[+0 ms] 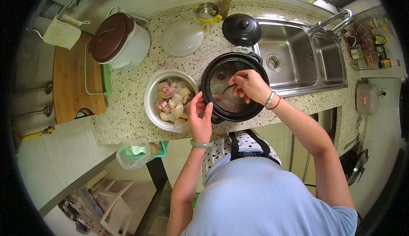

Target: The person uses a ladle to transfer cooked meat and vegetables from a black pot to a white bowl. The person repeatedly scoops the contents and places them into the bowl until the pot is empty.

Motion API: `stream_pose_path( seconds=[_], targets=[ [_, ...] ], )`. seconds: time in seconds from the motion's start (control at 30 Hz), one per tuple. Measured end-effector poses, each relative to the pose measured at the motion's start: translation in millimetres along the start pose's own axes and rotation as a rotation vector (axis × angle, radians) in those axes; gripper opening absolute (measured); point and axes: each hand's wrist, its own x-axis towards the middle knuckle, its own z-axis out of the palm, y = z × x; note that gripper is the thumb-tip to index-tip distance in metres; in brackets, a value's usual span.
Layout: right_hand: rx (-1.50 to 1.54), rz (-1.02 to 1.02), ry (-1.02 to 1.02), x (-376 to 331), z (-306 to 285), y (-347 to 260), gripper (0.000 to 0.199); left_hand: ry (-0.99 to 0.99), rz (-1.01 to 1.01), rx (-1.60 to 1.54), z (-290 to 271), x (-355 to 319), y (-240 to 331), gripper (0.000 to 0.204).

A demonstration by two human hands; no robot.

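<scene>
A black pot point(213, 72) with dark liquid and pieces of food stands on the speckled counter point(128, 116) next to the sink. My right hand point(251, 86) is over the pot, shut on the handle of a utensil point(230, 87) that dips into the liquid. My left hand point(200, 115) rests between the pot's near rim and a white bowl point(151, 104) of cut meat and pale vegetable chunks; its fingers are apart and touch the bowl's edge.
A black pot lid point(242, 29) and a white lid point(182, 37) lie behind the pot. A double steel sink point(298, 57) is to the right, a white rice cooker point(119, 42) and wooden board point(72, 78) to the left. A bag-lined bin point(136, 153) hangs below the counter.
</scene>
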Motion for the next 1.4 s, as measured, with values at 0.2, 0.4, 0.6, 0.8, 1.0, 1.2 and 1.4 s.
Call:
stream_pose_path(
  seconds=[0.2,0.4,0.6,0.8,1.0,1.2,1.4],
  targets=[
    [0.174,-0.016,-0.010,6,-3,19,0.025,-0.005,-0.020,-0.009,0,0,2,0.042],
    [-0.136,-0.382,0.043,-20,9,28,0.021,0.000,-0.025,0.000,0,-1,1,0.042],
    [-0.046,-0.205,0.009,-21,4,28,0.020,0.015,-0.017,-0.030,1,-1,1,0.042],
    [0.007,-0.249,0.009,-30,-1,34,0.022,0.019,-0.017,-0.032,1,-1,0,0.041],
    [0.129,-0.197,-0.002,-34,-5,38,0.023,0.022,-0.006,-0.035,2,-1,3,0.040],
    [0.119,-0.200,-0.008,-44,-15,31,0.024,-0.008,-0.021,-0.019,0,-1,4,0.042],
    [-0.048,-0.215,0.009,-55,-14,19,0.019,-0.016,-0.035,-0.042,-1,-1,3,0.043]
  ],
)
